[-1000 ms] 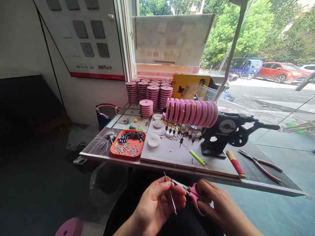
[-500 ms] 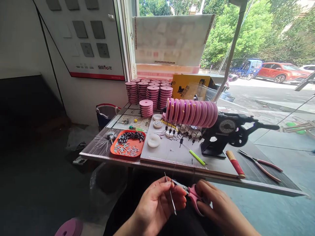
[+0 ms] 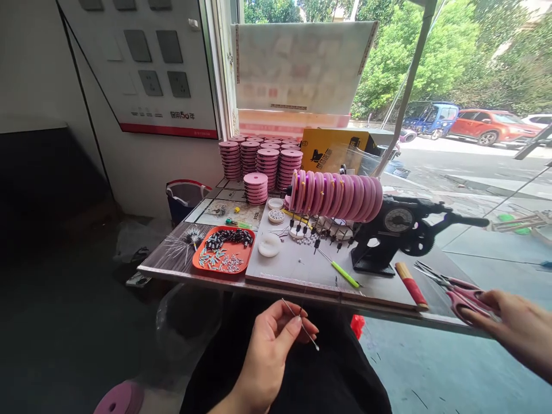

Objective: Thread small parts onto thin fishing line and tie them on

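Note:
My left hand [image 3: 271, 351] is low in the middle, below the table edge, pinching a thin metal pin [image 3: 301, 325] between thumb and fingers. My right hand [image 3: 515, 325] is far out to the right at the table's near right end, its fingers closed on small pink-handled scissors [image 3: 457, 294]. The scissors lie close over the pink-handled pliers [image 3: 435, 275] on the dark table top. A black hand-crank winder [image 3: 399, 233] carries a row of pink spools [image 3: 336, 196] ahead of me.
On the table [image 3: 172, 261] sit an orange tray [image 3: 224, 257] of small parts, stacks of pink spools [image 3: 261, 161], small white dishes [image 3: 269, 244], a green pen-like tool [image 3: 344, 273] and a red-and-tan stick [image 3: 409, 284]. A yellow box [image 3: 334, 148] stands behind. A bucket [image 3: 185, 198] sits left.
My right hand has swung away from my left hand to the right end of the table, carrying the scissors. My left hand keeps the pin, now tilted more sideways.

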{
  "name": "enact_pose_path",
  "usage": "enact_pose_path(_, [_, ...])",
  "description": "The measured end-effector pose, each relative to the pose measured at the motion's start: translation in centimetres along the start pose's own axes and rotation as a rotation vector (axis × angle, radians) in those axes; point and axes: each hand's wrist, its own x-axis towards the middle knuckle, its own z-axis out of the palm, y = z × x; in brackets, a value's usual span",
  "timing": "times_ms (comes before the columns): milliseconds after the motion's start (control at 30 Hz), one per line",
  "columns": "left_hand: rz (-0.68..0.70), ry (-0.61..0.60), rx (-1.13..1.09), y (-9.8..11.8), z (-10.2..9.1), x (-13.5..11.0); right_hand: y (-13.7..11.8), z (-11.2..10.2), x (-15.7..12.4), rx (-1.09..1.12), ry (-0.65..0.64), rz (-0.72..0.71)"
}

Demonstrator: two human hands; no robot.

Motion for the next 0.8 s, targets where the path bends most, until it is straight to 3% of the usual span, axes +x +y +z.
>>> enact_pose_path(100, [0.027, 0.016, 0.035, 0.1, 0.0, 0.1, -0.5, -0.3, 2.7, -0.081, -0.22, 0.104])
enact_pose_path(167, [0.032, 0.022, 0.045, 0.1, -0.1, 0.1, -2.2, -0.6, 2.6, -0.11, -0.198, 0.062])
enact_pose_path(233, [0.03, 0.028, 0.049, 0.0, -0.1, 0.2, -4.7, -0.8, 0.8, -0.103, -0.116, -0.029])
enact_pose_path(267, [0.029, 0.031, 0.05, 0.0, 0.0, 0.2, -6.4, -0.8, -0.6, -0.053, -0.099, -0.122])
enact_pose_path(400, [0.025, 0.018, 0.065, -0.1, 0.0, 0.2, -14.6, 0.4, -7.0, 0.427, -0.096, -0.756])
enact_pose_path(533, [0.029, -0.002, 0.074, 0.3, 0.0, 0.0, -20.5, 2.3, -9.4, 0.465, -0.138, -1.085])
enact_pose_path(633, [0.039, 0.01, 0.09, 0.6, 0.0, -0.1, -21.5, 3.3, -9.1, 0.471, -0.128, -1.123])
enact_pose_path(800, [0.029, -0.013, 0.141, 0.3, -0.4, 0.1, -20.6, 4.0, -8.4, 0.526, -0.091, -1.085])
